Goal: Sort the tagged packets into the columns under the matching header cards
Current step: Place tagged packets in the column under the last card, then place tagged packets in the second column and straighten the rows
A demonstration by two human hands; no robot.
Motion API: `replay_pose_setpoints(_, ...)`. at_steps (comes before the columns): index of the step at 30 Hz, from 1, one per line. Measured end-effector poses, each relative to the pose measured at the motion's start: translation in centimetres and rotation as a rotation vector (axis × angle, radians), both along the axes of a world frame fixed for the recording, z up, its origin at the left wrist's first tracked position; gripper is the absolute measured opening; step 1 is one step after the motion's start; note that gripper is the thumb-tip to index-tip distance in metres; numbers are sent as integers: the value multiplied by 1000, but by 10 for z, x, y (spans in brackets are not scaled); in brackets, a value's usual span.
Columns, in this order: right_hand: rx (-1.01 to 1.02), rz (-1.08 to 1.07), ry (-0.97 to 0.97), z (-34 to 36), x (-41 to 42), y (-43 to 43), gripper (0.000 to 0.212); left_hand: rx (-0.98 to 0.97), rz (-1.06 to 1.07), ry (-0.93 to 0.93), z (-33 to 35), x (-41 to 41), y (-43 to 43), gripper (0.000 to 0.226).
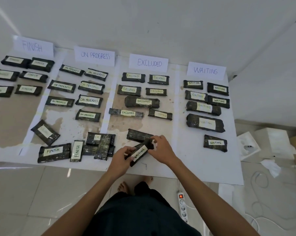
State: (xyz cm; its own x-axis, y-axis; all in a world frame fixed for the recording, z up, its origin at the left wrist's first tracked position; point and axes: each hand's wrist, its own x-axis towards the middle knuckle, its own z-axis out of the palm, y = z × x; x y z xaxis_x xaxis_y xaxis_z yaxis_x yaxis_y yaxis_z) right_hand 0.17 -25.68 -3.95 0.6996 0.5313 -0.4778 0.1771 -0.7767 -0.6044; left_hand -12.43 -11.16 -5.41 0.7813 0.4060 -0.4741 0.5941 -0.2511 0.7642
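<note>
A black packet tagged WAITING [140, 152] is held tilted above the table's front edge. My left hand [121, 157] grips its near end and my right hand [161, 149] pinches its far end. Four header cards stand at the back: FINISH [32, 46], ON PROGRESS [94, 55], EXCLUDED [149, 63] and WAITING [205, 71], each with several tagged packets in its column. Unsorted packets lie near the front: two FINISH packets [54, 152], a small pile [100, 145] and one untagged-side packet [138, 135] just behind my hands.
The white table [195, 160] is stained in the middle. A lone WAITING packet [215, 143] lies at the right front. On the floor are a power strip [183, 206] with a lit red switch, white boxes [270, 142] and cables at the right.
</note>
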Motion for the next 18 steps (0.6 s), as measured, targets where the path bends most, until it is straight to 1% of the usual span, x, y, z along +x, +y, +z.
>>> replay_pose_setpoints(1,-17,70,-100,4,0,-3,59,1,6,-15,3,2,3,24)
replay_pose_setpoints(3,-38,291,-329,8,-2,-7,66,-7,-13,-29,8,10,5,22)
replay_pose_setpoints(5,-59,480,-495,10,-3,-8,63,-24,-43,-38,12,20,3,21)
replay_pose_setpoints(7,-106,552,-612,9,-1,-10,53,-32,-66,-44,15,32,-2,19)
replay_pose_setpoints(9,-166,566,-672,8,3,-16,46,-42,-87,-58,16,46,-8,18)
replay_pose_setpoints(12,-195,540,-706,7,13,-31,40,-82,-122,-68,19,67,-20,18)
replay_pose_setpoints(15,-231,500,-693,7,22,-50,38,-102,-170,-77,19,89,-35,19)
replay_pose_setpoints(18,-292,442,-644,4,37,-71,41,-117,-189,-69,18,111,-53,20)
